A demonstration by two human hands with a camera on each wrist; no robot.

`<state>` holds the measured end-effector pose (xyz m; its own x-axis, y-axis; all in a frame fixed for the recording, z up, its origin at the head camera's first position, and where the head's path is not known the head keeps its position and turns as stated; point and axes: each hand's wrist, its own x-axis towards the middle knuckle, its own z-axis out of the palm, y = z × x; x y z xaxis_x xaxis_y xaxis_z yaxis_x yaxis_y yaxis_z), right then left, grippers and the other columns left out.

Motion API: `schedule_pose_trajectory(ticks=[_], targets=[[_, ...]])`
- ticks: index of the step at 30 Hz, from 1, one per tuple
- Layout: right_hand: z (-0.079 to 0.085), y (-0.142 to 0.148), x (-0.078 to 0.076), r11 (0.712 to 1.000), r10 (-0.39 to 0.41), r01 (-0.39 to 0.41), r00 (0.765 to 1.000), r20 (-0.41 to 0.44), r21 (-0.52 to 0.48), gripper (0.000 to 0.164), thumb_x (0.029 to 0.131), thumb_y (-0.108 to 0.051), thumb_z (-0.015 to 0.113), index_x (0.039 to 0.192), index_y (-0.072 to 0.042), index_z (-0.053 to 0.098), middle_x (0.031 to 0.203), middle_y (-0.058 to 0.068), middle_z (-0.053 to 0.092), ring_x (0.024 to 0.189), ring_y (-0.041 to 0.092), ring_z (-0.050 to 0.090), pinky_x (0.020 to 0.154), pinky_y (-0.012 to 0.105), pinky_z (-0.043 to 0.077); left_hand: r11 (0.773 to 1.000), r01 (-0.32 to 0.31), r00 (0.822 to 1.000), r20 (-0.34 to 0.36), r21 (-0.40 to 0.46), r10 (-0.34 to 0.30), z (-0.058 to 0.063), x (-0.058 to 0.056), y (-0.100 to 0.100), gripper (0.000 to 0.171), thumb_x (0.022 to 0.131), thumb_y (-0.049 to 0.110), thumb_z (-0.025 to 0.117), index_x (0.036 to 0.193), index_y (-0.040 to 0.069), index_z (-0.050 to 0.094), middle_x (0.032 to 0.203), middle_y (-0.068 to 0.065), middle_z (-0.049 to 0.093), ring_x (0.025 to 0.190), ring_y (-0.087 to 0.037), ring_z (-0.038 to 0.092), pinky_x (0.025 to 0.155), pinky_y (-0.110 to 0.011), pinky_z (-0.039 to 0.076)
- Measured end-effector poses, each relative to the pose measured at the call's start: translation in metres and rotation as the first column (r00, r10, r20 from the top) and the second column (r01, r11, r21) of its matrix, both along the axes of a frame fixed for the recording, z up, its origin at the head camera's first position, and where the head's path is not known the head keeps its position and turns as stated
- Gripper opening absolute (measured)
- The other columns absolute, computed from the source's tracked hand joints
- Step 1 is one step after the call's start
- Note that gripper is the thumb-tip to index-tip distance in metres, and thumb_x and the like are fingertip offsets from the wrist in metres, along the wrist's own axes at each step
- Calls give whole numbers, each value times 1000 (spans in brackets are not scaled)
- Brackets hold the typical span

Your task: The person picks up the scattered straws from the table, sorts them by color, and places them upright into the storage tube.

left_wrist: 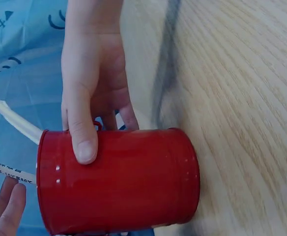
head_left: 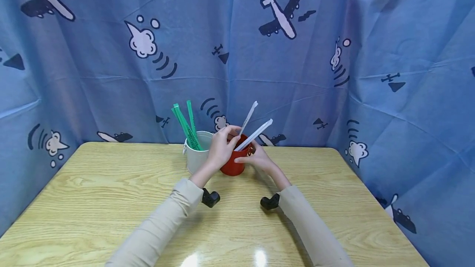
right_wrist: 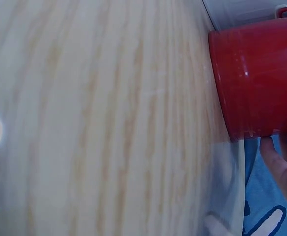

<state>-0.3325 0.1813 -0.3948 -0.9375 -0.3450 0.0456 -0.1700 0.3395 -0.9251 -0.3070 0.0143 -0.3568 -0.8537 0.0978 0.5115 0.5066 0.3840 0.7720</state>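
My left hand [head_left: 222, 148] pinches a white paper-wrapped straw [head_left: 248, 118] with dark print, above the mouth of a red bucket [head_left: 233, 168]. In the left wrist view the printed straw [left_wrist: 20, 175] meets the bucket's rim; its lower end is hidden. Other white straws [head_left: 259, 132] lean out of the same bucket to the right. My right hand [head_left: 259, 159] grips the red bucket's right side, its thumb [left_wrist: 83, 130] along the wall and its fingers around the back. Left of it stands a white bucket [head_left: 196, 160] with several green straws [head_left: 185, 127] leaning left.
Both buckets stand close together near the back edge of the wooden table [head_left: 122, 193]. Behind the table hangs a blue curtain [head_left: 193, 52] with airplane prints. Black devices [head_left: 210, 198] are worn on both wrists.
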Motion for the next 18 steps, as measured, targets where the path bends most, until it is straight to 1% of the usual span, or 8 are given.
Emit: schedule_pose_trajectory(ticks=[4, 7, 10, 13, 18], targets=[[-2, 0, -4, 1000, -1, 1, 1000, 2, -8, 80, 80, -10, 76, 146, -6, 32, 142, 19, 45, 122, 31, 48, 101, 40, 47, 999, -15, 1000, -3, -28, 15, -3, -2, 5, 22, 92, 7, 63, 114, 7, 65, 96, -11, 68, 85, -21, 65, 79, -33, 58], [-1, -1, -5, 1000, -1, 1, 1000, 0, -9, 81, 79, -10, 77, 147, -7, 32, 141, 18, 45, 121, 30, 47, 97, 35, 47, 999, -19, 1000, 6, -43, 19, -3, -2, 7, 23, 91, 7, 64, 115, 7, 64, 94, -10, 69, 83, -21, 66, 76, -33, 57], [-2, -1, -5, 1000, -5, 5, 1000, 3, -2, 80, 79, -11, 77, 146, -7, 33, 140, 18, 45, 120, 28, 47, 95, 33, 46, 999, -19, 1000, 21, -46, 20, -3, 0, 8, 26, 91, 7, 65, 116, 6, 63, 94, -11, 69, 82, -22, 67, 76, -34, 58], [-3, -1, -5, 1000, -14, 14, 1000, 8, 11, 79, 79, -12, 77, 145, -6, 34, 140, 17, 46, 119, 28, 47, 96, 34, 45, 999, -13, 1000, 26, -42, 14, -3, 1, 8, 27, 90, 6, 65, 117, 6, 63, 96, -12, 70, 83, -23, 68, 77, -35, 58], [-3, -1, -4, 1000, -17, 17, 1000, 3, 5, 77, 79, -11, 76, 144, -4, 35, 141, 18, 45, 122, 31, 45, 102, 42, 44, 999, -4, 1000, 13, -40, 4, -2, 2, 4, 27, 90, 7, 65, 117, 5, 63, 99, -13, 69, 85, -25, 68, 79, -37, 58]])
